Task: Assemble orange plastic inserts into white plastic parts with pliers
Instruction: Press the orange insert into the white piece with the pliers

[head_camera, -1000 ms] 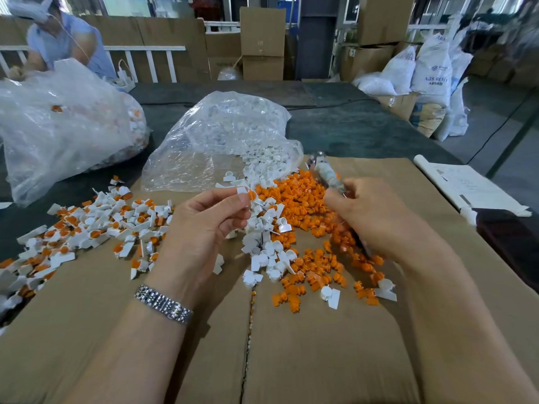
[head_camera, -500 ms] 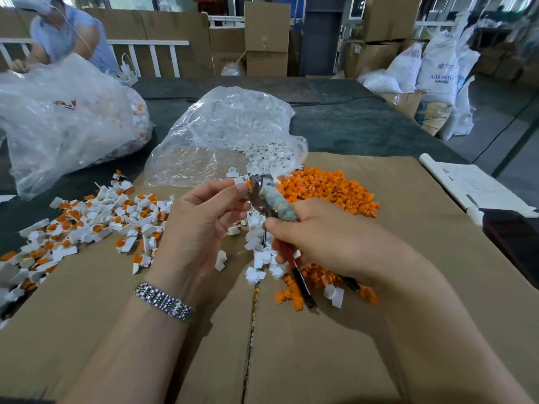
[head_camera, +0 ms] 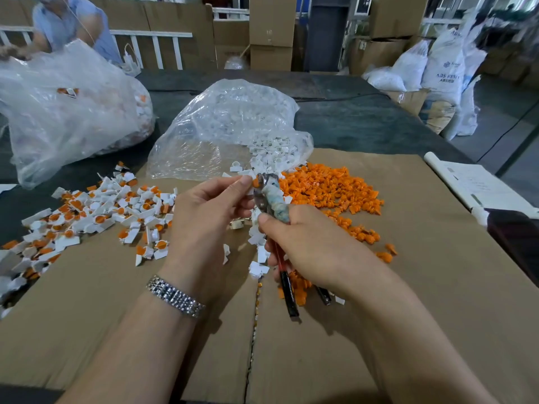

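Pliers in your right hand angle up-left, tips apparently meeting the orange insert your left hand pinches.

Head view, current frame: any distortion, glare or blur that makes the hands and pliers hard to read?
Head view: wide-angle bending shows at the edges, where the cardboard sheet bows. Glare sits on the clear plastic bag, hiding part of its contents. Left hand, right hand and pliers are sharp; the piece at the plier tips is too small to read. Lighting is soft, shadows faint.
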